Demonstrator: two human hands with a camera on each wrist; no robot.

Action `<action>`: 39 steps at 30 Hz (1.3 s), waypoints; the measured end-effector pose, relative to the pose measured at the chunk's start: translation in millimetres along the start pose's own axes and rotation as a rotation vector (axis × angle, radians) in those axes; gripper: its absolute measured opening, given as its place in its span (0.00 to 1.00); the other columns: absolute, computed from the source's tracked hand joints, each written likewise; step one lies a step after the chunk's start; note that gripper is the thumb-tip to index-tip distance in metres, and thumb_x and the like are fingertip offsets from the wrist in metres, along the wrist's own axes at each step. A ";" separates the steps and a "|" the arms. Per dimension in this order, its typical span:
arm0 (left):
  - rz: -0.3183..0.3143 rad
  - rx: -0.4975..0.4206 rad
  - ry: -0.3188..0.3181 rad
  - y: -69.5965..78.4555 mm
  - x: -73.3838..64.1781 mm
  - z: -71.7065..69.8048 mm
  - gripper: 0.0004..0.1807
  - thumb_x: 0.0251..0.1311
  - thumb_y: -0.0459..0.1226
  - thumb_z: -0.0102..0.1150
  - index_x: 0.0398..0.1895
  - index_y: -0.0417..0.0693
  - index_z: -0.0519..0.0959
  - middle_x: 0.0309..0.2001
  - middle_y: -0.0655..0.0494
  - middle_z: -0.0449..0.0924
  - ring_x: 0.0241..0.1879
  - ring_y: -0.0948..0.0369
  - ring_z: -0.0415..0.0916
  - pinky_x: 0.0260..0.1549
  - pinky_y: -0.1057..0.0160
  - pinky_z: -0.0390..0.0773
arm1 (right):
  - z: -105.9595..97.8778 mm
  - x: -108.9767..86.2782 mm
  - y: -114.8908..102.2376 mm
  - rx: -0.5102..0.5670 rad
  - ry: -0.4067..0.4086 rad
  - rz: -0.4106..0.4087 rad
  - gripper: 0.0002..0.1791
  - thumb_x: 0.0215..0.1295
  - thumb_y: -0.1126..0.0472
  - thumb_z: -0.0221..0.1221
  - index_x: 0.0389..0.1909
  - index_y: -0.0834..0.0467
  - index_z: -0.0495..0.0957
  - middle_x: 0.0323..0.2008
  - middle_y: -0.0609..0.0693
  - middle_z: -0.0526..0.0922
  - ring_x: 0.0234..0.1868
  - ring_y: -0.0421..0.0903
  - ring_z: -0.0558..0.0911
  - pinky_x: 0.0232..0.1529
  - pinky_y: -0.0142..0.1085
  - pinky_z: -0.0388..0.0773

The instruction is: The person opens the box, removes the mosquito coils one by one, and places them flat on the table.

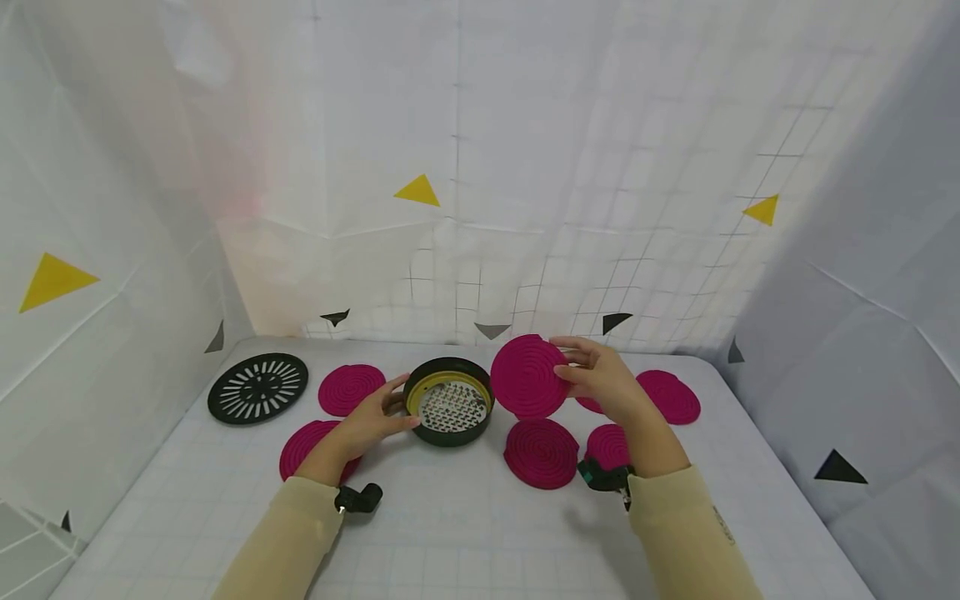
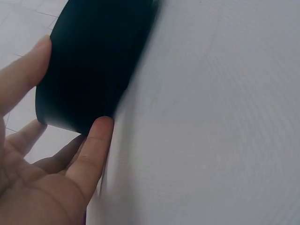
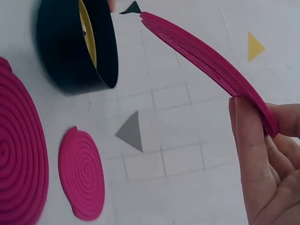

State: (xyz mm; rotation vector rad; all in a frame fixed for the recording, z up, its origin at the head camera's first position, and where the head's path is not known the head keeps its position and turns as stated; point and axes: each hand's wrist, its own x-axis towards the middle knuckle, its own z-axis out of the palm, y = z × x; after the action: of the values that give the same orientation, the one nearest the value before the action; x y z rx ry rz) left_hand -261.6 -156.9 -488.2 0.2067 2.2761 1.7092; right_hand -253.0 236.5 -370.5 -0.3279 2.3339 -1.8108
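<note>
A black round container (image 1: 448, 402) with a yellow inner rim and a metal mesh floor stands on the white table (image 1: 480, 533). My left hand (image 1: 401, 402) holds its left side, thumb in front and forefinger behind. In the left wrist view the thumb (image 2: 91, 150) and a finger press against the container's dark wall (image 2: 93, 61). My right hand (image 1: 581, 367) pinches the edge of a magenta spiral coil (image 1: 527, 377), lifted and tilted just right of the container. The right wrist view shows that coil (image 3: 206, 61) edge-on in my fingers (image 3: 246, 136), beside the container (image 3: 75, 47).
A black slotted lid (image 1: 258, 387) lies at the far left. Several more magenta coils lie flat: two at the left (image 1: 351, 388) (image 1: 307, 446), others at the right (image 1: 540, 452) (image 1: 670, 396) (image 1: 609, 446). White gridded walls close in the table on three sides.
</note>
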 end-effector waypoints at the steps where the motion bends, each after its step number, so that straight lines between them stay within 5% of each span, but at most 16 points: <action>1: 0.000 0.000 0.000 0.0 -0.2 -0.1 0.49 0.59 0.41 0.72 0.79 0.64 0.54 0.74 0.42 0.61 0.75 0.45 0.54 0.68 0.38 0.59 | -3.0 -2.3 0.2 0.000 0.010 0.008 0.30 0.69 0.66 0.62 0.71 0.57 0.68 0.60 0.64 0.76 0.44 0.46 0.85 0.44 0.41 0.85; 9: -0.006 0.015 0.001 -0.4 -1.4 -1.0 0.49 0.59 0.42 0.72 0.79 0.65 0.54 0.74 0.42 0.62 0.75 0.45 0.53 0.68 0.38 0.59 | -28.4 -21.8 4.1 -0.006 0.050 0.000 0.31 0.70 0.65 0.62 0.72 0.59 0.66 0.58 0.64 0.77 0.43 0.44 0.86 0.44 0.39 0.85; 16: -0.011 0.031 0.008 0.2 -1.9 -0.9 0.48 0.59 0.42 0.71 0.79 0.67 0.54 0.74 0.43 0.62 0.75 0.45 0.54 0.68 0.37 0.57 | -48.4 -36.0 14.1 0.032 0.083 -0.036 0.30 0.70 0.66 0.61 0.71 0.63 0.65 0.49 0.52 0.81 0.38 0.42 0.86 0.40 0.37 0.85; 39: 0.043 0.065 -0.008 -5.3 0.1 -0.6 0.48 0.59 0.43 0.71 0.79 0.66 0.54 0.73 0.45 0.63 0.74 0.46 0.56 0.68 0.38 0.59 | -120.4 -86.0 74.3 0.027 0.185 -0.016 0.29 0.70 0.65 0.61 0.71 0.61 0.66 0.46 0.40 0.81 0.41 0.36 0.83 0.39 0.33 0.84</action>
State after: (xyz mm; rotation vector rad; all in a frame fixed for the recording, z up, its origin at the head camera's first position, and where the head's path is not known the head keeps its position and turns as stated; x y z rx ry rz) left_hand -261.6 -158.9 -493.2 0.2775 2.3397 1.6536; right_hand -207.5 390.0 -412.7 -0.1832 2.4304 -1.9555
